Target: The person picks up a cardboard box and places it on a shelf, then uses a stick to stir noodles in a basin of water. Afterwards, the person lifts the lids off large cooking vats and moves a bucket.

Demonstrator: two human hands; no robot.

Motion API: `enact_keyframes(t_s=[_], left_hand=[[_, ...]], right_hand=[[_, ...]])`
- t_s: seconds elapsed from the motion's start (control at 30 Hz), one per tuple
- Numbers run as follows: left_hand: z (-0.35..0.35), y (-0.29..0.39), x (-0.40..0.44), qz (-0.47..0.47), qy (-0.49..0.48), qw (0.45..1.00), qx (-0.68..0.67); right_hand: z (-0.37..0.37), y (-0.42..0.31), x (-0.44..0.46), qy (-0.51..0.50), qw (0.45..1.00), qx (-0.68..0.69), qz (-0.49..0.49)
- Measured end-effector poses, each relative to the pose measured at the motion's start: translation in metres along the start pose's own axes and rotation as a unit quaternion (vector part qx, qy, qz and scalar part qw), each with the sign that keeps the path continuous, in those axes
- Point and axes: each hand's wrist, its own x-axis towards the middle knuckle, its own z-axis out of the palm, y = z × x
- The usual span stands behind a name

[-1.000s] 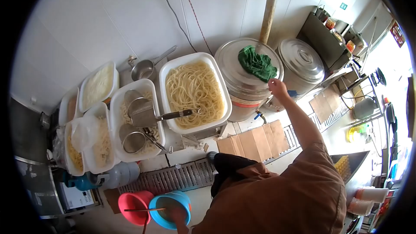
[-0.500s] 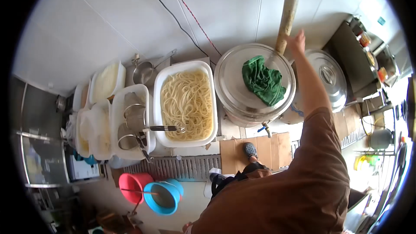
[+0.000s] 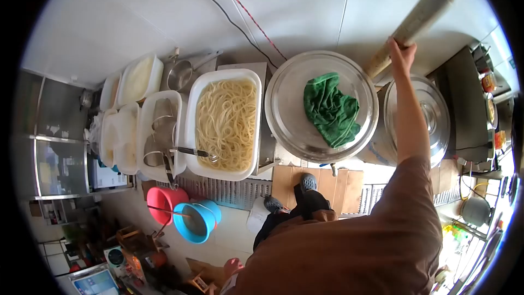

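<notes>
My right hand (image 3: 403, 53) is closed round a long, thick wooden pole (image 3: 428, 13) that leans against the wall behind the pots. Just left of the pole, a crumpled green cloth (image 3: 332, 110) lies on the lid (image 3: 284, 114) of a large metal pot. Below my right forearm sits a second lidded metal pot (image 3: 438, 110). Low at my left side, my left hand (image 3: 233, 266) shows only in part, and its fingers are too unclear to read.
A white tub (image 3: 191, 125) of noodles (image 3: 229, 123) stands left of the pots, with strainers (image 3: 158, 136) in the neighbouring tub. Red (image 3: 161, 199) and blue (image 3: 197, 224) buckets are on the floor. Cardboard (image 3: 344, 188) lies by my feet.
My right hand, earlier open beside the pole, now grips it. The pole's top has tilted to the right. My left hand has come further into view, and the camera view has shifted.
</notes>
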Motion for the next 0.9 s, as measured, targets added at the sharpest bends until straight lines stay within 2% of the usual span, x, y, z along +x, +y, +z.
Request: enact_keyframes(t_s=[0.03, 0.07, 0.1, 0.13, 0.2, 0.23, 0.3, 0.33, 0.4, 0.47, 0.5, 0.53, 0.57, 0.67, 0.73, 0.8, 0.87, 0.9], left_hand=[[-0.014, 0.031, 0.014, -0.005, -0.001, 1.000, -0.004], [-0.030, 0.060, 0.026, -0.141, -0.007, 0.986, -0.090], [-0.038, 0.073, 0.037, -0.270, -0.009, 0.947, -0.173], [-0.038, 0.071, 0.042, -0.271, -0.009, 0.947, -0.174], [-0.036, 0.063, 0.060, -0.298, 0.099, 0.875, -0.368], [-0.040, 0.067, 0.065, -0.299, 0.102, 0.873, -0.371], [-0.065, 0.095, 0.082, -0.283, 0.155, 0.864, -0.386], [-0.069, 0.098, 0.087, -0.288, 0.161, 0.860, -0.389], [-0.084, 0.095, 0.095, -0.219, 0.201, 0.875, -0.383], [-0.123, 0.097, 0.110, -0.166, 0.220, 0.929, -0.246], [-0.149, 0.104, 0.119, -0.158, 0.225, 0.935, -0.224], [-0.168, 0.106, 0.132, -0.113, 0.281, 0.925, -0.230], [-0.196, 0.120, 0.148, -0.134, 0.296, 0.905, -0.275], [-0.282, 0.166, 0.200, -0.089, 0.337, 0.899, -0.265], [-0.331, 0.175, 0.252, -0.015, 0.348, 0.896, -0.276], [-0.376, 0.179, 0.317, 0.109, 0.364, 0.879, -0.288], [-0.418, 0.186, 0.387, 0.143, 0.375, 0.856, -0.326], [-0.440, 0.184, 0.426, 0.153, 0.382, 0.861, -0.299]], right_hand=[[-0.008, -0.011, -0.009, -0.010, 1.000, 0.023, 0.018], [-0.012, -0.003, -0.010, -0.015, 0.999, 0.020, 0.022], [-0.013, 0.006, -0.007, 0.002, 1.000, -0.002, -0.012], [-0.011, 0.014, -0.007, 0.019, 0.998, -0.024, -0.047], [-0.001, 0.038, -0.028, 0.031, 0.995, -0.073, -0.055], [0.002, 0.050, -0.044, 0.045, 0.990, -0.123, -0.059], [0.009, 0.038, -0.116, -0.123, 0.982, -0.100, -0.098], [0.013, 0.027, -0.151, -0.205, 0.963, -0.142, -0.100], [0.024, 0.009, -0.201, -0.340, 0.888, -0.284, -0.124], [0.036, -0.010, -0.226, -0.409, 0.816, -0.400, -0.084], [0.041, -0.017, -0.234, -0.408, 0.800, -0.430, -0.086], [0.046, -0.021, -0.240, -0.387, 0.796, -0.456, -0.094], [0.049, -0.033, -0.240, -0.383, 0.796, -0.463, -0.075], [0.061, -0.016, -0.242, -0.367, 0.804, -0.466, -0.038], [0.070, -0.011, -0.241, -0.356, 0.809, -0.467, 0.019], [0.080, -0.008, -0.245, -0.332, 0.810, -0.481, 0.041], [0.085, -0.010, -0.250, -0.293, 0.817, -0.492, 0.072], [0.089, -0.003, -0.256, -0.283, 0.817, -0.498, 0.073]])
